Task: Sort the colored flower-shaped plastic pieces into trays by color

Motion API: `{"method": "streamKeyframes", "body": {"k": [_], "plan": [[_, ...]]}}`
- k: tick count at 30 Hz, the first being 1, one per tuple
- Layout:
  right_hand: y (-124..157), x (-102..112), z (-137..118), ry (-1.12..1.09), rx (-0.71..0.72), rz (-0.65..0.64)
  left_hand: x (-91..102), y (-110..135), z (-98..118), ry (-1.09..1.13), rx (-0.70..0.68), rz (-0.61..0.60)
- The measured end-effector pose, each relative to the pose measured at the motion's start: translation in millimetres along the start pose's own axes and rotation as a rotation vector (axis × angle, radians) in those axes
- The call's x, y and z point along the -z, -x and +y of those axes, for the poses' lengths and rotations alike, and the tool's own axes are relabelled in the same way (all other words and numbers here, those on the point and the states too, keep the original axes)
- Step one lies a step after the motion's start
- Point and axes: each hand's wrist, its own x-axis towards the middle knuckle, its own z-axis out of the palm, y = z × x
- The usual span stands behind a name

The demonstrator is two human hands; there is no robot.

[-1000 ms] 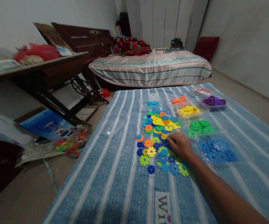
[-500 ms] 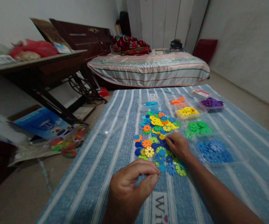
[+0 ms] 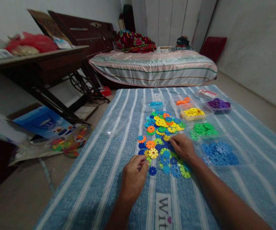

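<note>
A pile of flat, toothed plastic discs [image 3: 163, 134] in blue, green, yellow and orange lies on a blue striped cloth [image 3: 118, 179]. My left hand [image 3: 134, 177] rests at the pile's near left edge, fingers curled together over a light-green disc beside a lone blue disc [image 3: 152, 171]. My right hand [image 3: 184, 148] lies on the pile's right side, fingertips pinched at dark blue discs; what they grip is hidden. Clear trays to the right hold sorted discs: blue [image 3: 218, 150], green [image 3: 203, 129], yellow [image 3: 193, 112], orange [image 3: 182, 102], purple [image 3: 218, 104] and light blue [image 3: 155, 104].
An empty clear tray [image 3: 114, 126] sits left of the pile. Off the cloth on the left floor lie a plastic bag of coloured discs [image 3: 68, 145] and a blue box [image 3: 44, 123]. A dark table [image 3: 39, 64] stands at left, a striped mattress [image 3: 152, 68] behind.
My left hand came into view and moved forward to the pile's near left edge. My right hand stayed on the pile's right side, shifting slightly.
</note>
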Motion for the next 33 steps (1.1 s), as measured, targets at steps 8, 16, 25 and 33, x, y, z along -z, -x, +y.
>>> {"method": "streamKeyframes", "body": {"k": [8, 16, 25, 33], "plan": [[-1, 0, -2, 0.007, -0.001, 0.012, 3.1, -4, 1, -0.231, -0.100, -0.061], [-1, -3, -1, -0.011, -0.009, 0.023, -5.9, -33, 23, -0.656, -0.152, -0.232], [-3, -2, 0, -0.008, -0.005, 0.019, -18.3, -40, 18, -0.720, -0.120, -0.267], [-3, -3, 2, -0.008, 0.001, 0.011, -12.6, -43, 2, -0.281, 0.016, -0.209]]}}
